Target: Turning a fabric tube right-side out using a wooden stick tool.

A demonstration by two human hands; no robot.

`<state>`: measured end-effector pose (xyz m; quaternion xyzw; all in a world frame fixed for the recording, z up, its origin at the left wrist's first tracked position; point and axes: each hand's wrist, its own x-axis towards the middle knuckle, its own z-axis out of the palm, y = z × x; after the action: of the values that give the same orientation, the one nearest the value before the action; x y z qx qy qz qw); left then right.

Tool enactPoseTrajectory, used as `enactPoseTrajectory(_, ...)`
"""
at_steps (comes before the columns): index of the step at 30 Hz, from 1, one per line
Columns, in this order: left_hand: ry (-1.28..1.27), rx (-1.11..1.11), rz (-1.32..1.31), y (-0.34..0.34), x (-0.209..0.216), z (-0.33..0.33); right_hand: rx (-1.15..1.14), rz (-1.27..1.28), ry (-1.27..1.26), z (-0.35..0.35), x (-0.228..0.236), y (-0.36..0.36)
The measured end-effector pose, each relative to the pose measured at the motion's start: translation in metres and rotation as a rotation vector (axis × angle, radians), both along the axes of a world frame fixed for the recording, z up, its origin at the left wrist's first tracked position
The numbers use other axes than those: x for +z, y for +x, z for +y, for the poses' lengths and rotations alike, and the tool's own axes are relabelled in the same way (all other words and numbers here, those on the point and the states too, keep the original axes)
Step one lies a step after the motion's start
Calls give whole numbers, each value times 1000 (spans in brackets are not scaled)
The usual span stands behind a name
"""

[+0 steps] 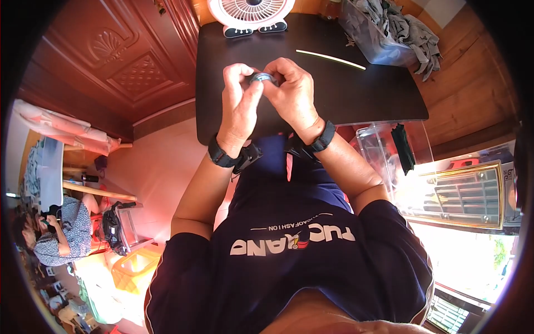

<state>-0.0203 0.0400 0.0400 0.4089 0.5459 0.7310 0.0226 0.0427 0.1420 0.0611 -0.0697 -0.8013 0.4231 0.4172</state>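
Above the black table (356, 97), my left hand (240, 103) and my right hand (293, 92) meet fingertip to fingertip. Between them is a small rounded, shiny blue-grey thing (261, 77), looped like a ring or coil; its exact kind does not show. Both thumbs press against its near side, while curled forefingers hold it from the sides. Fingers cover much of it. To the right of my hands, a thin pale green-white strip (331, 59) lies on the tabletop, touched by neither hand. Black straps circle both my wrists.
A white fan (251, 26) stands at the table's far edge. At the far right, a clear plastic bin (384, 53) overflows with grey cloth. A transparent drawer unit (378, 142) adjoins the near right. Another person (64, 236) sits at far left, near an orange stool (133, 270).
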Motion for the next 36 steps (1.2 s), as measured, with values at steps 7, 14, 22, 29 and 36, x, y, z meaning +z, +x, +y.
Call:
enactPoseTrajectory(7, 172, -176, -310, 17, -11, -36, -66, -185, 90, -32, 6, 23)
enactPoseTrajectory(14, -79, -123, -36, 16, -22, -64, 81, -294, 136, -51, -4, 34)
enactPoseTrajectory(22, -234, -112, -101, 2, -22, -59, 21, -278, 230, -50, -21, 23)
enactPoseTrajectory(29, -161, -35, -234, -25, -9, -25, -193, -233, 236, -32, -10, -5)
enactPoseTrajectory(36, -221, -20, -94, -69, 5, 22, -195, -142, 47, 7, -7, -42)
